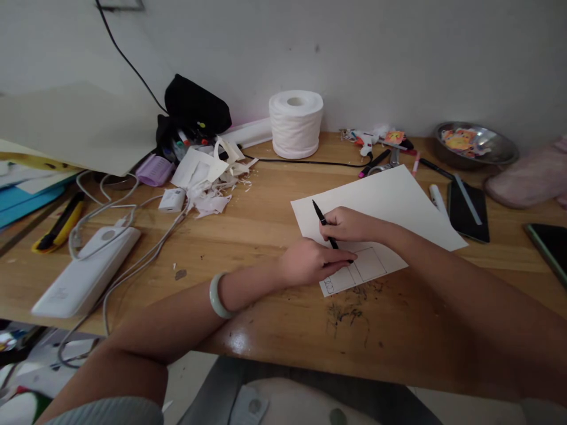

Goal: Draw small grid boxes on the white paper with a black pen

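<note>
A sheet of white paper (425,218) lies at a slant on the wooden table, with thin dark outlines of boxes and a few small loops near its lower edge. My right hand (348,225) rests over the sheet and grips a black pen (319,213), whose upper end leans up and left. Just below, my left hand (308,262) sits across the sheet's left edge, its fingers closed over the pen's lower end. Something small and dark shows at its fingertips; whether it belongs to the pen I cannot tell.
A toilet roll (296,127), paper scraps (208,183) and a black pouch (197,106) stand at the back. Left are a white power bank (88,271) with cables and a yellow cutter (59,227). A metal bowl (498,150) and phone (551,248) lie right.
</note>
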`<state>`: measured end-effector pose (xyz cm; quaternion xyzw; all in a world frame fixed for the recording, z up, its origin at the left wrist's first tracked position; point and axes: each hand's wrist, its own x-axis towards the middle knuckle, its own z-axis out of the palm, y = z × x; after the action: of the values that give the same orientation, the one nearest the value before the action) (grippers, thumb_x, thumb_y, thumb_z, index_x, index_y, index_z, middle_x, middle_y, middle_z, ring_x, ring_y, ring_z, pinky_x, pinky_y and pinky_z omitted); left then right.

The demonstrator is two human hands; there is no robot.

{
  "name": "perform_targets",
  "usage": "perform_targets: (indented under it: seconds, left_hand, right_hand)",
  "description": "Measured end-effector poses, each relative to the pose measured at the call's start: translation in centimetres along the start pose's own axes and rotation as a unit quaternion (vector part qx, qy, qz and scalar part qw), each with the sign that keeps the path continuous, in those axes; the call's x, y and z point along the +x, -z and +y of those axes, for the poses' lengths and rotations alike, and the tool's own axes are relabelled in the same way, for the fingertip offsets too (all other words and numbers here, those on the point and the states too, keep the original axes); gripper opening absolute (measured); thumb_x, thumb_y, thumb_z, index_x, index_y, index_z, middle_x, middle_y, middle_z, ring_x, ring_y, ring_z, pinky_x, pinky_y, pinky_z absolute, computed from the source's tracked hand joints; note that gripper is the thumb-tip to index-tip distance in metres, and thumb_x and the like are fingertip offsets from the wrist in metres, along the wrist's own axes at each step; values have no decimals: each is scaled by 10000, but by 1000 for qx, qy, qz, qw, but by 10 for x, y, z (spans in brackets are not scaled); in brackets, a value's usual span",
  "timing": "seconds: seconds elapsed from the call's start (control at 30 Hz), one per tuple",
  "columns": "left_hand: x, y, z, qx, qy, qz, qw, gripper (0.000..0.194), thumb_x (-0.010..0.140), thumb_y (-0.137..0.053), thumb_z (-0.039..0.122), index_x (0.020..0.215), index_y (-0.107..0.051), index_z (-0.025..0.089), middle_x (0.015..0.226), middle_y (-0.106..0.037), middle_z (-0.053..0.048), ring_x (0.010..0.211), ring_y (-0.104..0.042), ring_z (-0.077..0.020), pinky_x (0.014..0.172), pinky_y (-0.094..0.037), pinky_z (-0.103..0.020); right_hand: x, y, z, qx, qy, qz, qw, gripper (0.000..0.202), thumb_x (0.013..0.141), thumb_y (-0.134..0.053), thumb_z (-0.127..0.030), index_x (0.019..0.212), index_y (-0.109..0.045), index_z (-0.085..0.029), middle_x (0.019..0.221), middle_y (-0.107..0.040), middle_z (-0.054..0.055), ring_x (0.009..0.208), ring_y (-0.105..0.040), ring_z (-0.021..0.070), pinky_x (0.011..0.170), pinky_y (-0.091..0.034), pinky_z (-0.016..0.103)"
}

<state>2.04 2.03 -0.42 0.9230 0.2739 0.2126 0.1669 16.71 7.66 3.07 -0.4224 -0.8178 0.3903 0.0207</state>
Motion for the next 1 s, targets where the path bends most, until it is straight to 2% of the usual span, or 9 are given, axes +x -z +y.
perform_targets:
  seconds: [0.27, 0.53, 0.8, 1.0]
  left_hand:
    - [1, -1, 0, -14, 15, -7, 1000, 242, 847, -464, 306, 1026, -621, 263, 737, -670, 5, 528, -547, -70, 516, -386, -165]
    - [1, 1, 1, -21, 22, -11, 999, 239, 848, -463, 306, 1025, -620, 266, 730, -669, 13, 515, -543, -67, 500, -380, -163]
    - [1, 1, 1, -16, 19, -23, 999, 252, 856, -448, 314, 1043, -611, 272, 709, -670, 14, 524, -552, -72, 507, -377, -162]
    - [1, 1, 1, -14, 25, -15, 999, 249, 852, -454, 319, 1033, -618, 273, 697, -667, 14, 493, -530, -67, 486, -354, -166]
  right_hand:
    - [2, -1, 2, -23, 4, -43, 999, 256, 686, -408, -265, 459, -351, -162, 463, -314, -50, 460, -263, 61, 442, -207, 219]
    - [1, -2, 0, -41, 10, -23, 999, 255, 674, -410, -253, 453, -318, -166, 455, -291, -51, 452, -238, 57, 425, -185, 216]
    - [1, -3, 7, -37, 13, 15, 999, 242, 691, -399, -284, 488, -337, -167, 490, -333, -46, 472, -268, 62, 444, -204, 215]
    - [1, -2, 8, -41, 17, 13, 999, 240, 694, -405, -279, 494, -328, -169, 483, -315, -55, 463, -250, 57, 443, -198, 214]
